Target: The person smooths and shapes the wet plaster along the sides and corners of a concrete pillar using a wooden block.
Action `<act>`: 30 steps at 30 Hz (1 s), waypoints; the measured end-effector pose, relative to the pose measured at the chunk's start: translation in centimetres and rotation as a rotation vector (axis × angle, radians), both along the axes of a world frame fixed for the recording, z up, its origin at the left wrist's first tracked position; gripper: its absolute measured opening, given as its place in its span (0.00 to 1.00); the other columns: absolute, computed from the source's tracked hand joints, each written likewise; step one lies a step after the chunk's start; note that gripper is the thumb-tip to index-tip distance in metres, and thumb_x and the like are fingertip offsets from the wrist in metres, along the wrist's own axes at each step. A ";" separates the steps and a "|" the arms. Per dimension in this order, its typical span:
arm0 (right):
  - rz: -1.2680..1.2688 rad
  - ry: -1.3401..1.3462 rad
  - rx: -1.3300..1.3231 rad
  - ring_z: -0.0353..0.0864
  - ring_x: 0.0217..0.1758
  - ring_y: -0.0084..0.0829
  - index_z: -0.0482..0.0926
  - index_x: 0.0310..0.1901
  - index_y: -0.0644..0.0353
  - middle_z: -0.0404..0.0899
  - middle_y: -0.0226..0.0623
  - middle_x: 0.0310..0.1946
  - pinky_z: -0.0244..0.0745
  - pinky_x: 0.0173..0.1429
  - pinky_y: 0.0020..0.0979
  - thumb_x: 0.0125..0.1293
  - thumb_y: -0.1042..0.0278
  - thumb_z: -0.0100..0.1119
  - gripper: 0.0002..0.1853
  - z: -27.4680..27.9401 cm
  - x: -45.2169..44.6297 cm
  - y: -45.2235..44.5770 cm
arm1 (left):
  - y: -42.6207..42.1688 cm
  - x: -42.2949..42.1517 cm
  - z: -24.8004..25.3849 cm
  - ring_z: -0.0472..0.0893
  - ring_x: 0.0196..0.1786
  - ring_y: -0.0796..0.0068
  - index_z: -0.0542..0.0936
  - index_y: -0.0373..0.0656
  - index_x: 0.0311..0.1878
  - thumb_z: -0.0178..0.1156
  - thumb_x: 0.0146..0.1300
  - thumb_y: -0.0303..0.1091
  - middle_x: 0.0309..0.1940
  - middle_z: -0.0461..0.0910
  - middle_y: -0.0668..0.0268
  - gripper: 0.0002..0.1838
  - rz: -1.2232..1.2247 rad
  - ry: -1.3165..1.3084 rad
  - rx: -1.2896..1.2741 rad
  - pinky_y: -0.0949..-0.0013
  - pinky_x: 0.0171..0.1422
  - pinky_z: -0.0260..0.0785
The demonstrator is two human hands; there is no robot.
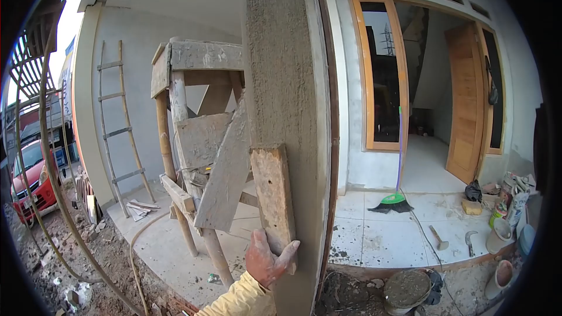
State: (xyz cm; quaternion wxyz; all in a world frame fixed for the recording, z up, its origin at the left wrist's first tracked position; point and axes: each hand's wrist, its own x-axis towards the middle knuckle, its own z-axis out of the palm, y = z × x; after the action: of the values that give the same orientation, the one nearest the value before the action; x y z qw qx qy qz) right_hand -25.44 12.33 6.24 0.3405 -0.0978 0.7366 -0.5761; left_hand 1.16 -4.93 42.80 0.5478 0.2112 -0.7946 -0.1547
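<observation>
My left hand (pixel 269 260), in a yellow sleeve (pixel 243 297), is closed around the lower end of a worn wooden block (pixel 271 196). The thumb lies along the block's right side. Upright, the block is at the face of a column coated in wet grey mortar (pixel 281 64); I cannot tell how firmly it touches. Rough mortar texture covers the column above it, while the strip to its right looks smoother. A straight edge strip (pixel 329 105) runs down the column's right side. My right hand is out of view.
Left of the column stands a mortar-smeared wooden scaffold (pixel 202 131), with a ladder (pixel 121 123) behind. At right are a broom (pixel 393 200), a hammer (pixel 439 238), a bucket of mortar (pixel 408 288) and an open wooden door (pixel 462 102). Cables hang at far left.
</observation>
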 end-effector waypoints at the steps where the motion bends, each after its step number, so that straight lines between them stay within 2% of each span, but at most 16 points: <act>1: -0.015 0.006 -0.015 0.82 0.23 0.33 0.81 0.44 0.66 0.83 0.43 0.27 0.76 0.26 0.35 0.64 0.61 0.58 0.16 2.5 -0.3 -0.2 | 0.3 -0.1 4.2 0.78 0.32 0.46 0.67 0.34 0.45 0.75 0.55 0.51 0.35 0.73 0.49 0.34 0.009 0.007 -0.016 0.51 0.37 0.72; 4: -0.071 0.026 -0.057 0.82 0.24 0.33 0.80 0.45 0.66 0.83 0.43 0.28 0.77 0.27 0.35 0.64 0.61 0.58 0.16 10.4 -1.0 -0.5 | 0.4 -0.5 16.5 0.76 0.33 0.50 0.65 0.33 0.47 0.74 0.57 0.48 0.35 0.71 0.47 0.33 -0.028 0.028 -0.106 0.53 0.39 0.71; 8: -0.149 0.074 -0.113 0.82 0.25 0.33 0.80 0.46 0.66 0.83 0.42 0.29 0.77 0.29 0.35 0.64 0.61 0.59 0.17 21.0 -2.5 -0.5 | 0.1 -1.6 33.1 0.78 0.33 0.49 0.65 0.33 0.46 0.73 0.59 0.49 0.34 0.74 0.46 0.32 -0.050 0.120 -0.228 0.55 0.39 0.73; 10: -0.191 0.094 -0.131 0.83 0.26 0.33 0.80 0.46 0.66 0.83 0.42 0.29 0.77 0.30 0.35 0.64 0.61 0.59 0.17 25.6 -2.9 0.2 | 0.0 -2.4 41.6 0.81 0.33 0.49 0.66 0.33 0.46 0.71 0.60 0.52 0.33 0.77 0.44 0.32 -0.032 0.177 -0.327 0.55 0.40 0.74; 12: -0.231 0.112 -0.140 0.83 0.26 0.33 0.80 0.47 0.66 0.83 0.42 0.30 0.77 0.30 0.34 0.64 0.61 0.59 0.17 29.6 -3.1 1.4 | -0.1 -2.8 50.0 0.82 0.40 0.39 0.69 0.32 0.46 0.67 0.59 0.59 0.37 0.79 0.41 0.35 -0.036 0.169 -0.328 0.50 0.45 0.76; 15: -0.284 0.128 -0.150 0.83 0.27 0.33 0.79 0.47 0.66 0.83 0.42 0.31 0.78 0.31 0.34 0.64 0.61 0.60 0.17 34.4 -2.5 2.9 | -0.8 -3.3 61.7 0.83 0.45 0.37 0.69 0.30 0.48 0.64 0.60 0.65 0.39 0.81 0.36 0.40 0.002 0.177 -0.383 0.50 0.48 0.77; 17: -0.319 0.131 -0.156 0.83 0.28 0.33 0.79 0.48 0.66 0.83 0.42 0.32 0.78 0.32 0.34 0.63 0.61 0.60 0.18 36.6 -1.5 3.7 | -0.3 -3.4 67.8 0.83 0.46 0.37 0.69 0.29 0.49 0.63 0.59 0.66 0.40 0.81 0.34 0.41 -0.023 0.178 -0.382 0.50 0.49 0.77; 18: -0.334 0.127 -0.161 0.83 0.28 0.33 0.79 0.48 0.66 0.83 0.42 0.32 0.78 0.33 0.34 0.63 0.61 0.60 0.18 37.3 -0.8 3.8 | 0.8 -2.9 70.5 0.85 0.45 0.47 0.59 0.30 0.64 0.65 0.62 0.58 0.41 0.82 0.42 0.44 -0.068 0.145 -0.246 0.56 0.47 0.80; 19: -0.347 0.125 -0.166 0.83 0.28 0.33 0.79 0.48 0.66 0.83 0.42 0.32 0.78 0.33 0.34 0.63 0.61 0.60 0.18 38.0 -0.1 3.9 | 1.3 -2.8 72.0 0.87 0.44 0.58 0.49 0.31 0.78 0.66 0.64 0.51 0.43 0.83 0.50 0.52 -0.110 0.112 -0.110 0.62 0.45 0.83; 20: -0.362 0.124 -0.171 0.83 0.29 0.33 0.79 0.49 0.66 0.83 0.42 0.32 0.78 0.33 0.34 0.63 0.61 0.60 0.18 38.6 0.7 4.0 | 0.1 -3.5 71.9 0.87 0.44 0.58 0.49 0.31 0.78 0.66 0.64 0.51 0.43 0.83 0.50 0.52 -0.118 0.100 -0.099 0.62 0.45 0.83; 22: -0.393 0.123 -0.173 0.83 0.29 0.33 0.78 0.49 0.66 0.83 0.42 0.33 0.78 0.34 0.34 0.63 0.61 0.61 0.18 39.5 2.2 4.9 | -2.8 -4.9 69.5 0.81 0.34 0.52 0.72 0.32 0.42 0.72 0.57 0.57 0.33 0.79 0.50 0.33 -0.062 0.263 -0.524 0.55 0.42 0.78; 24: -0.425 0.133 -0.184 0.83 0.30 0.33 0.78 0.50 0.66 0.83 0.42 0.34 0.79 0.35 0.34 0.63 0.61 0.61 0.19 40.4 3.2 5.6 | -1.1 -3.3 63.8 0.83 0.39 0.41 0.68 0.32 0.45 0.69 0.57 0.60 0.34 0.80 0.41 0.37 -0.045 0.155 -0.426 0.50 0.44 0.77; 25: -0.438 0.143 -0.193 0.83 0.30 0.33 0.78 0.50 0.66 0.83 0.42 0.34 0.79 0.35 0.34 0.63 0.61 0.61 0.19 41.0 3.5 5.7 | 0.3 -2.8 60.5 0.80 0.37 0.43 0.67 0.34 0.44 0.72 0.56 0.56 0.34 0.77 0.45 0.34 -0.087 0.145 -0.271 0.50 0.42 0.75; 28: -0.478 0.163 -0.215 0.83 0.31 0.33 0.78 0.51 0.66 0.83 0.42 0.35 0.79 0.36 0.34 0.63 0.61 0.61 0.19 42.0 5.3 6.2 | 0.7 -1.5 48.9 0.74 0.35 0.45 0.66 0.34 0.43 0.77 0.51 0.49 0.34 0.72 0.46 0.35 -0.085 0.045 -0.168 0.53 0.41 0.70; 30: -0.505 0.176 -0.228 0.83 0.32 0.33 0.77 0.51 0.66 0.83 0.42 0.35 0.79 0.37 0.33 0.63 0.61 0.62 0.20 42.3 6.9 6.6 | 1.3 -0.9 40.9 0.72 0.32 0.45 0.66 0.33 0.41 0.79 0.48 0.50 0.33 0.69 0.48 0.36 -0.111 -0.018 -0.115 0.52 0.37 0.68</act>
State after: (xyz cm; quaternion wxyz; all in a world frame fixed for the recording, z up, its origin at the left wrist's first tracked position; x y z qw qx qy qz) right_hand -18.49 18.96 48.57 0.1080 0.0014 0.6948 -0.7111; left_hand 0.22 -3.68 83.66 0.5423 0.1364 -0.8177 -0.1369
